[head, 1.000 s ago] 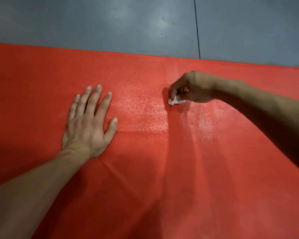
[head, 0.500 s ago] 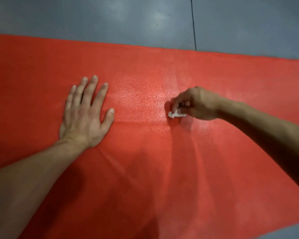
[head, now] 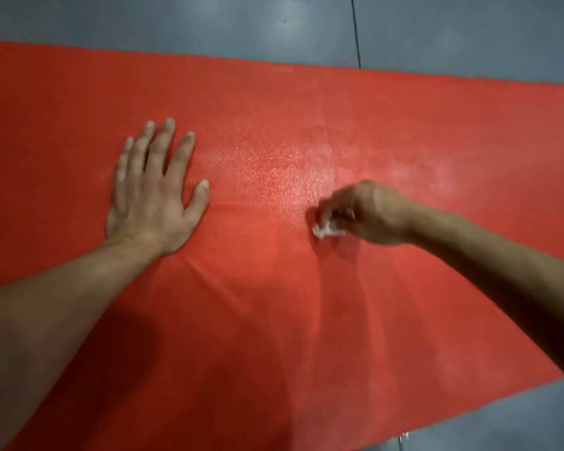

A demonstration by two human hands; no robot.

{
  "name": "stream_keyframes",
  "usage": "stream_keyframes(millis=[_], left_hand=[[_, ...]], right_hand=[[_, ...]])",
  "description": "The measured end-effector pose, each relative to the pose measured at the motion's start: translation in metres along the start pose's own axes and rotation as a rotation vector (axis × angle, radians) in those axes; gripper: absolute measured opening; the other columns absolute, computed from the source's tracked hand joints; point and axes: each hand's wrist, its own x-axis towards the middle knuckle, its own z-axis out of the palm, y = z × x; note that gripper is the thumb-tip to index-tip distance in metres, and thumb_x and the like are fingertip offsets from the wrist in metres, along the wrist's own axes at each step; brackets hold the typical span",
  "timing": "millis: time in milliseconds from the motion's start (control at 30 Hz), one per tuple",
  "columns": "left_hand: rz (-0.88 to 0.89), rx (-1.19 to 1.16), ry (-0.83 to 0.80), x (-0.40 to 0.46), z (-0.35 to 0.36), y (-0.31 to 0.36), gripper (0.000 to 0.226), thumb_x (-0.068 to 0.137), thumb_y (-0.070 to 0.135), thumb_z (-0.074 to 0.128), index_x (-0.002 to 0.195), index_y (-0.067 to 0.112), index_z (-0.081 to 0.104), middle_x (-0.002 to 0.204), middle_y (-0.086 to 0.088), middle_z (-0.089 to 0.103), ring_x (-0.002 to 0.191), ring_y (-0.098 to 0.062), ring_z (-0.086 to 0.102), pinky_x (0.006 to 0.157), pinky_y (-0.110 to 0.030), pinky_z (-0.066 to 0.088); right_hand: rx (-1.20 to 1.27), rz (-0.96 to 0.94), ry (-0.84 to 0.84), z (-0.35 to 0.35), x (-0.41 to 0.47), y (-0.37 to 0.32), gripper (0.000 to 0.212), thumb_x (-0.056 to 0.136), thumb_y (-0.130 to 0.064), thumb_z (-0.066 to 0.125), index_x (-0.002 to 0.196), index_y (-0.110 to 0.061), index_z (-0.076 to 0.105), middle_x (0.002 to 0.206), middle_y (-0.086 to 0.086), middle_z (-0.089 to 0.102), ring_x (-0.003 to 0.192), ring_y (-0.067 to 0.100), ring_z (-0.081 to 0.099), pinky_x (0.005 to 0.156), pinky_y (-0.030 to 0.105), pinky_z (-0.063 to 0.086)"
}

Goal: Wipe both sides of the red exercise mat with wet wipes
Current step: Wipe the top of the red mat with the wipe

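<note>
The red exercise mat (head: 274, 320) lies flat on the floor and fills most of the view. My left hand (head: 153, 193) presses flat on it at the left, fingers straight and spread. My right hand (head: 368, 213) is right of centre, fingers curled round a small crumpled white wet wipe (head: 324, 230) that touches the mat. A glossy damp patch shows on the mat between and beyond the two hands.
Grey floor (head: 209, 24) runs along the mat's far edge, with a dark seam (head: 356, 30) in it. More grey floor (head: 502, 418) shows past the mat's near edge at the lower right. Faint creases fan across the mat's near half.
My right hand has dragged the wipe toward me across the mat. My left hand stays pressed in place. The view has shifted so the mat's near edge shows.
</note>
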Motion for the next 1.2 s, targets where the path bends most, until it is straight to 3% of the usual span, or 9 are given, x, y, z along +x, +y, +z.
stream_keyframes(millis=[100,233,333,500,667,767,967,1100,1200], left_hand=[[-0.007,-0.010,-0.012,-0.002,0.000,0.002,0.070,0.098,0.054,0.035,0.160,0.020,0.031,0.171,-0.009,0.020,0.159,-0.029,0.011,0.129,-0.047,0.005],[-0.002,-0.025,0.002,-0.001,0.000,0.001,0.070,0.098,0.055,0.035,0.160,0.021,0.031,0.170,-0.009,0.020,0.159,-0.029,0.011,0.129,-0.047,0.005],[-0.005,-0.028,0.008,-0.002,0.002,0.001,0.069,0.099,0.054,0.036,0.160,0.021,0.031,0.170,-0.009,0.020,0.159,-0.028,0.011,0.129,-0.047,0.005],[-0.008,-0.041,-0.002,-0.004,-0.002,0.002,0.070,0.099,0.054,0.036,0.160,0.020,0.030,0.171,-0.010,0.019,0.159,-0.030,0.010,0.129,-0.046,0.003],[-0.003,-0.038,-0.007,-0.008,-0.002,0.002,0.068,0.101,0.054,0.037,0.161,0.021,0.028,0.171,-0.009,0.017,0.159,-0.030,0.008,0.129,-0.046,0.001],[0.002,-0.043,0.003,-0.005,-0.002,0.001,0.067,0.103,0.053,0.038,0.161,0.021,0.028,0.172,-0.008,0.016,0.159,-0.029,0.007,0.129,-0.047,0.001],[-0.003,-0.039,-0.004,-0.009,-0.001,0.003,0.067,0.102,0.053,0.037,0.160,0.022,0.028,0.172,-0.008,0.016,0.159,-0.029,0.008,0.129,-0.047,0.003],[0.002,-0.035,0.000,-0.007,-0.004,0.003,0.067,0.102,0.053,0.038,0.160,0.021,0.029,0.171,-0.008,0.018,0.159,-0.029,0.009,0.129,-0.047,0.003],[0.012,-0.035,0.011,-0.008,-0.003,0.002,0.067,0.102,0.052,0.038,0.160,0.020,0.030,0.171,-0.009,0.018,0.159,-0.030,0.009,0.129,-0.046,0.002]], right_hand=[[-0.047,0.056,0.243,-0.030,0.036,-0.001,0.014,0.091,-0.009,0.068,0.101,-0.012,0.077,0.091,0.004,0.073,0.078,0.013,0.058,0.063,0.026,0.033],[-0.075,0.082,0.256,-0.018,0.046,-0.006,0.014,0.090,-0.011,0.069,0.101,-0.014,0.078,0.089,0.003,0.072,0.079,0.012,0.058,0.059,0.021,0.032],[0.043,0.068,0.177,0.025,-0.002,-0.015,0.015,0.087,-0.003,0.071,0.092,-0.015,0.079,0.082,-0.007,0.069,0.073,0.009,0.060,0.061,0.020,0.041],[0.132,0.074,-0.186,0.066,-0.081,-0.031,0.021,0.089,-0.005,0.071,0.089,-0.024,0.078,0.091,-0.012,0.076,0.076,-0.002,0.066,0.070,0.018,0.049],[0.003,0.110,0.265,0.031,-0.033,-0.017,0.014,0.091,-0.014,0.067,0.100,-0.012,0.077,0.089,0.005,0.072,0.076,0.013,0.056,0.065,0.024,0.034],[-0.005,0.141,0.244,0.048,-0.030,-0.016,0.011,0.089,-0.013,0.070,0.097,-0.014,0.078,0.086,0.002,0.070,0.077,0.017,0.060,0.065,0.025,0.033],[0.207,0.050,-0.090,0.120,-0.128,-0.045,0.022,0.087,-0.001,0.070,0.088,-0.022,0.076,0.088,-0.018,0.069,0.074,-0.012,0.057,0.070,0.005,0.037],[0.147,0.025,0.192,0.092,-0.096,-0.031,0.009,0.091,-0.014,0.068,0.092,-0.017,0.077,0.087,-0.009,0.068,0.070,-0.003,0.053,0.067,0.007,0.037],[0.053,0.069,0.241,0.085,-0.074,-0.025,0.008,0.091,-0.011,0.070,0.094,-0.015,0.077,0.087,-0.001,0.068,0.074,0.012,0.056,0.064,0.017,0.036]])
